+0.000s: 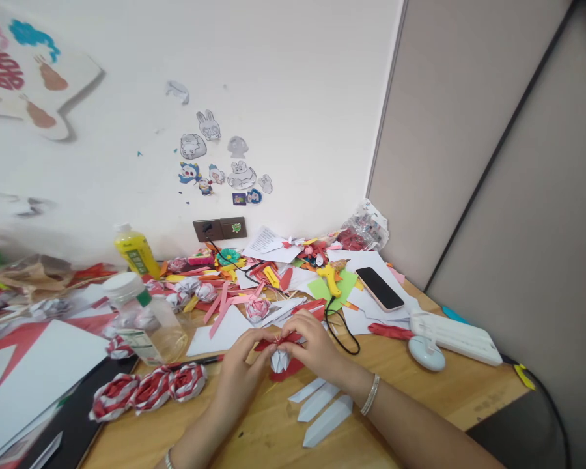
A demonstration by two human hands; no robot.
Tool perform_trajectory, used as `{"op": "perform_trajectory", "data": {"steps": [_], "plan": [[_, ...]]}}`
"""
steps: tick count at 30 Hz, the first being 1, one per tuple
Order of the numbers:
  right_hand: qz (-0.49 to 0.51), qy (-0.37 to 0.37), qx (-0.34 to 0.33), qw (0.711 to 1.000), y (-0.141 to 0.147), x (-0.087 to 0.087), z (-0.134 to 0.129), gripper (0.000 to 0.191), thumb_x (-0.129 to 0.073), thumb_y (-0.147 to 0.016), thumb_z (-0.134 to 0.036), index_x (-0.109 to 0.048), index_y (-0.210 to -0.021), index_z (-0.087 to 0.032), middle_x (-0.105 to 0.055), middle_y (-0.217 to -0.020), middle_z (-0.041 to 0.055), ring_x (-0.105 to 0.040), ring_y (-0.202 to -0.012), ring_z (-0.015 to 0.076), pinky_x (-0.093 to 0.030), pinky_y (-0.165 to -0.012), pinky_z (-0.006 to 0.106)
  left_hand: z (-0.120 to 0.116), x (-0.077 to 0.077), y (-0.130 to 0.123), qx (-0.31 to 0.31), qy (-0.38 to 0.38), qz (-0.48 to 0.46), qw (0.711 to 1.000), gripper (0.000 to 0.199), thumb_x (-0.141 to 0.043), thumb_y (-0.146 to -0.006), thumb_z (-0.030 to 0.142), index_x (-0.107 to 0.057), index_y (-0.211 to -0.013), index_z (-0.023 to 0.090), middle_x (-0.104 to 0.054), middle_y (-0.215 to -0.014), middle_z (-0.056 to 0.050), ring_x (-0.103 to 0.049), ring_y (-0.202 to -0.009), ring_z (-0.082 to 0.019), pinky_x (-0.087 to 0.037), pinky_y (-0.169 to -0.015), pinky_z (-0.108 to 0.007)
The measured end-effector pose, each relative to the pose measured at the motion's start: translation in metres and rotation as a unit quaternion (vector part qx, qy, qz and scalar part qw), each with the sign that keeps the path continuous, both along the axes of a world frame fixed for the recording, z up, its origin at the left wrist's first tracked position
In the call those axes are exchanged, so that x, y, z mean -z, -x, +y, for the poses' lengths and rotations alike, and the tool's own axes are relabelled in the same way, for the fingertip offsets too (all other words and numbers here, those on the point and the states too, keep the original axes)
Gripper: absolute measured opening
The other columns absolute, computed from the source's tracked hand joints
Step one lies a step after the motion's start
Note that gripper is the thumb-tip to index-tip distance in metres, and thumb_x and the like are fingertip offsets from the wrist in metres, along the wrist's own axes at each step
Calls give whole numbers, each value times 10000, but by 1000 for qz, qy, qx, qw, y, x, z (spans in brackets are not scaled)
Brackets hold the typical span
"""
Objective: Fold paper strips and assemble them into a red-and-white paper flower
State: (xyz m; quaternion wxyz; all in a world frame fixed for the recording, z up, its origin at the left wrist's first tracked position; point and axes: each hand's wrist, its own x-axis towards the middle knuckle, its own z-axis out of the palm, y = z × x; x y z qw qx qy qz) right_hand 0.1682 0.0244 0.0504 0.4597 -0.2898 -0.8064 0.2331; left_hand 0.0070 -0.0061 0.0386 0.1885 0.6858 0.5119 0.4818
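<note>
Near the front of the wooden table, my left hand and my right hand meet around a small folded paper piece, white below with red strips on top. Fingers of both hands pinch it from either side, hiding part of it. Under it, a red paper scrap lies on the wood. Several white folded paper strips with pointed ends lie below my right wrist. To the left of my left hand are red-and-white twisted paper rosettes in a row. A pink-and-white paper ball sits just beyond my hands.
A clear plastic jar and a yellow bottle stand on the left. Beyond my hands lie a yellow glue gun with a black cord, a phone and heaped paper scraps. A white power strip lies right, beside a pale oval device.
</note>
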Motion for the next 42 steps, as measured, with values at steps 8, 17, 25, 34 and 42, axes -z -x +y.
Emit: {"op": "perform_trajectory", "data": {"steps": [8, 17, 25, 34, 42], "plan": [[-1, 32, -3, 999, -1, 2, 1, 94, -658, -743, -242, -579, -744, -191, -591, -774, 13, -522, -802, 164, -403, -733, 286, 1, -4, 2, 43, 45, -25, 998, 100, -545, -767, 298, -568, -736, 207, -615, -762, -27, -564, -753, -185, -443, -706, -292], [72, 311, -112, 941, -3, 5, 4, 271, -733, -609, -338, -544, -688, -160, -558, -687, -20, -528, -634, 113, -423, -590, 231, 2, -20, 8, 197, 218, -98, 951, 196, -597, -723, 366, -572, -745, 172, -581, -718, -10, -522, -676, -144, -429, -612, -245], [53, 374, -143, 915, -3, 17, 15, 336, -755, -554, -378, -529, -644, -145, -523, -621, -37, -473, -562, 84, -376, -540, 212, 10, 2, 8, 156, 262, -116, 945, 250, -660, -657, 383, -565, -666, 151, -570, -641, 6, -507, -598, -126, -399, -553, -231], [18, 304, -94, 948, -1, 24, 15, 181, -685, -646, -236, -520, -641, -161, -519, -621, -42, -479, -580, 94, -370, -525, 200, 8, 5, 5, 96, 208, -53, 972, 238, -606, -685, 395, -563, -620, 170, -586, -587, 4, -514, -564, -144, -393, -518, -236], [-15, 262, -62, 963, 2, 21, 11, 52, -619, -696, -169, -567, -696, -167, -559, -647, -29, -523, -614, 111, -396, -539, 205, 11, 10, 6, 97, 190, -49, 976, 176, -573, -719, 349, -613, -699, 178, -634, -653, -9, -562, -611, -160, -430, -557, -244]]}}
